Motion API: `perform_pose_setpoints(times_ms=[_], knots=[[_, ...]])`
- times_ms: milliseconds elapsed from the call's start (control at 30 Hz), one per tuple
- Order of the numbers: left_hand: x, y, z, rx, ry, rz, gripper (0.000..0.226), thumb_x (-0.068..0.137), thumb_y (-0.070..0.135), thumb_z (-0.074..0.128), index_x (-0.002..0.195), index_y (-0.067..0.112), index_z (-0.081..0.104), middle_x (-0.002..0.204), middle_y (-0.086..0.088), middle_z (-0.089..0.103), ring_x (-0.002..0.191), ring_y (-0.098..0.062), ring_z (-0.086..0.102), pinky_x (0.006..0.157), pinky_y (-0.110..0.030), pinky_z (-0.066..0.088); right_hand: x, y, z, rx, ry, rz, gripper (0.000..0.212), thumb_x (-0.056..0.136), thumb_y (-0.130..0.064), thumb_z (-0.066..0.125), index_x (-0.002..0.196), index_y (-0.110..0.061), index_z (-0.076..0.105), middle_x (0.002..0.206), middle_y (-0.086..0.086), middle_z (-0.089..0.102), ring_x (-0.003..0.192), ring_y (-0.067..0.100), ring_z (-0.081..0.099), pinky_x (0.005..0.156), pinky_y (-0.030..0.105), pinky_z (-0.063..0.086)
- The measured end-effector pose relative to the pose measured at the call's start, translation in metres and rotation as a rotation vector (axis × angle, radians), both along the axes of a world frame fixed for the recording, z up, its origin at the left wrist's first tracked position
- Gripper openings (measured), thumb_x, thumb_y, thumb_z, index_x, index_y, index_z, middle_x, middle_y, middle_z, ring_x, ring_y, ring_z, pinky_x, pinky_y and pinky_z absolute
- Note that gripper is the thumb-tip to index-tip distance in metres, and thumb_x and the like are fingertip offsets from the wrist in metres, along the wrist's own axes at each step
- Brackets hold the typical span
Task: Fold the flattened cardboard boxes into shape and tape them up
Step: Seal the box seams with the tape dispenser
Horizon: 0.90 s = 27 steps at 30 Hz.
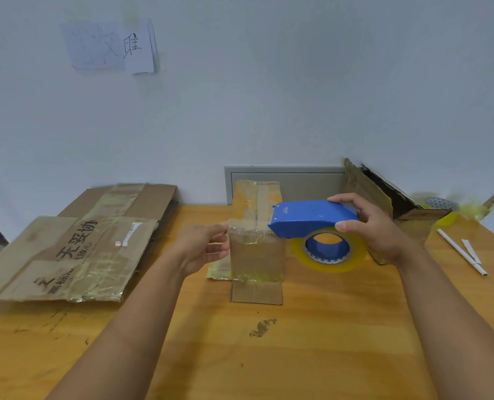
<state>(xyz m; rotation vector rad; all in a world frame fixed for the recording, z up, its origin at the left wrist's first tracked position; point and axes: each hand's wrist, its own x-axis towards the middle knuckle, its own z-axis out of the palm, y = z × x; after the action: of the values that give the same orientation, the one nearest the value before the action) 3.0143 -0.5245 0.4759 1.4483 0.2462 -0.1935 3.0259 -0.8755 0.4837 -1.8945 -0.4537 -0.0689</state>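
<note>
1. Small cardboard box (256,249) stands upright mid-tabletop (297,342), top flaps already folded shut, bottom flaps splayed out flat; old tape all over it. Upright puts the top seam within reach of the dispenser.
2. Tape dispenser (312,219) sits with its nose at the box's top right edge, roll hanging below, lined up to lay a strip across the seam.
3. Right hand (375,229) grips the dispenser body, fingers over the top, thumb underneath.
4. Left hand (202,246) is at the box's left side, fingers loosely curled, likely bracing it; motion blur, can't tell if it pinches a tape end or grips the box.
5. Flattened boxes (67,249) stacked left, not yet folded. Another carton (384,197) far right, pen (461,252) beside it.
</note>
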Motion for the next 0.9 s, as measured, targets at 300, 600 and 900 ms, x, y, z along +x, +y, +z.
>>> perform_pose_setpoints(times_ms=[300,600,900], knots=[[-0.007,-0.005,-0.018,0.607,-0.273,0.242,0.035,0.095,0.033,0.064,0.124,0.015,0.057,0.109,-0.002,0.064,0.094,-0.013,0.062,0.077,-0.031,0.055,-0.004,0.005,-0.004,0.019,-0.009,-0.015,0.056,0.066,-0.053,0.072,0.120,-0.048,0.060,0.117,-0.003,0.064,0.098,0.019,0.068,0.083,0.036,0.056],[-0.009,-0.026,-0.026,0.863,-0.616,0.072,0.062,0.092,0.032,0.065,0.149,0.030,0.038,0.150,0.005,0.041,0.127,-0.011,0.045,0.102,-0.031,0.043,-0.008,0.032,-0.005,0.058,-0.038,-0.029,0.052,0.063,-0.056,0.071,0.114,-0.050,0.060,0.120,-0.006,0.058,0.095,0.003,0.063,0.074,0.018,0.052],[-0.001,-0.029,-0.035,1.546,-0.755,0.119,0.060,0.092,0.048,0.056,0.145,0.025,0.040,0.165,-0.002,0.016,0.153,-0.025,-0.001,0.121,-0.042,-0.007,-0.008,0.054,-0.010,0.097,-0.035,-0.051,0.054,0.063,-0.056,0.072,0.115,-0.048,0.059,0.120,-0.004,0.058,0.094,0.005,0.063,0.073,0.017,0.052]])
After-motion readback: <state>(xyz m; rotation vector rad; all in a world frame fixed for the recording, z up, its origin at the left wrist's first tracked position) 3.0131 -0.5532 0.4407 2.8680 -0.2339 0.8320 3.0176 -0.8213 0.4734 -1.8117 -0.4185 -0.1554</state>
